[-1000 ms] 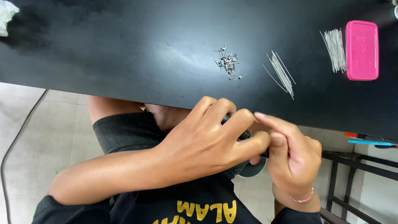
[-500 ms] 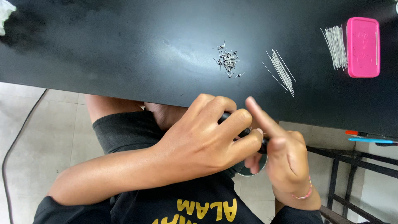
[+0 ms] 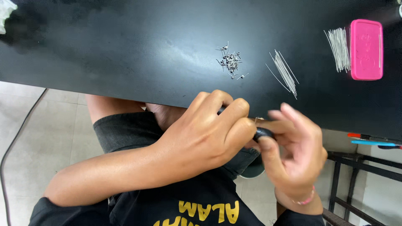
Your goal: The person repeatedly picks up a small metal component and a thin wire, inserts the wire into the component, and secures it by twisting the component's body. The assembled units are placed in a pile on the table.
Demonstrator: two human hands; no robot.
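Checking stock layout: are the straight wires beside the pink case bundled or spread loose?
Loose. The wires lie fanned side by side on the black table, left of the pink case, with no tie visible.

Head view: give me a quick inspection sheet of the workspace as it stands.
Surface: black table, glossy.
Job's things: small dark tool gripped between both hands, mostly hidden.
Clutter: pile of bent metal bits; two bundles of straight wires; pink case; white scrap.
Grippers: left hand closed on tool; right hand pinching its tip.
Cables: dark cord on floor.
Surroundings: tiled floor, metal frame.
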